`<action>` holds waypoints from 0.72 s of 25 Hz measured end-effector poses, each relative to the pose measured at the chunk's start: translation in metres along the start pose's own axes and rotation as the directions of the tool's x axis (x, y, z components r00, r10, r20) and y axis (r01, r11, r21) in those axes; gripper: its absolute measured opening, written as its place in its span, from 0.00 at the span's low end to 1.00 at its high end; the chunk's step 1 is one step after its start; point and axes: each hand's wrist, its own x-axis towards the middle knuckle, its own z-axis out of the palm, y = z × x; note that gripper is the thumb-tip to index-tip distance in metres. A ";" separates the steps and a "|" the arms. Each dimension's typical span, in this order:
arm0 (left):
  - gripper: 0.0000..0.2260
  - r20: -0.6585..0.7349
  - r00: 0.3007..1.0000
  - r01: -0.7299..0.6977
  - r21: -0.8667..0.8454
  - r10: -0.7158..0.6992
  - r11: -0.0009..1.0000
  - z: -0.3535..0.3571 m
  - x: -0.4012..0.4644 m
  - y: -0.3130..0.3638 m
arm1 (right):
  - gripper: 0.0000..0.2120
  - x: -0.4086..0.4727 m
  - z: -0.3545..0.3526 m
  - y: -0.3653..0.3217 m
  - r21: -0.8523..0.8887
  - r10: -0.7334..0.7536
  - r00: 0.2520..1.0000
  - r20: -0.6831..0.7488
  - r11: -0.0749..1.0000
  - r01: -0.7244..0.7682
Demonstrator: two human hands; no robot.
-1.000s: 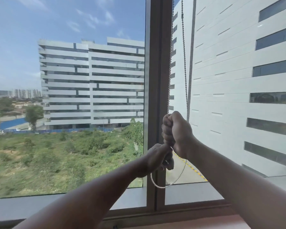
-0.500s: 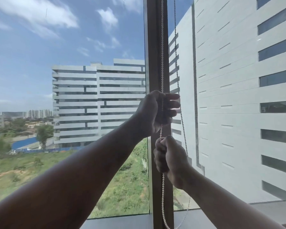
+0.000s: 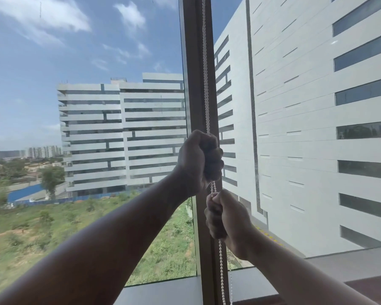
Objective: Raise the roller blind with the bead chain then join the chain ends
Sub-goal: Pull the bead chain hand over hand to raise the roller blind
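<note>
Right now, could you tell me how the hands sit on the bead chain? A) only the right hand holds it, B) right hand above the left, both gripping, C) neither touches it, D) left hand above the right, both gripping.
D: the left hand is fisted round the bead chain in front of the window frame, directly above the right hand, which grips it lower down.

Your white bead chain [image 3: 205, 69] hangs straight from 12 o'clock down to 6 o'clock, in front of the brown window post.
</note>
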 end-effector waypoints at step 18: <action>0.12 0.035 0.994 0.108 -0.052 -0.106 0.993 -0.012 -0.028 -0.052 | 0.19 0.054 0.011 -0.144 0.111 -0.078 0.989 0.127 0.992 0.064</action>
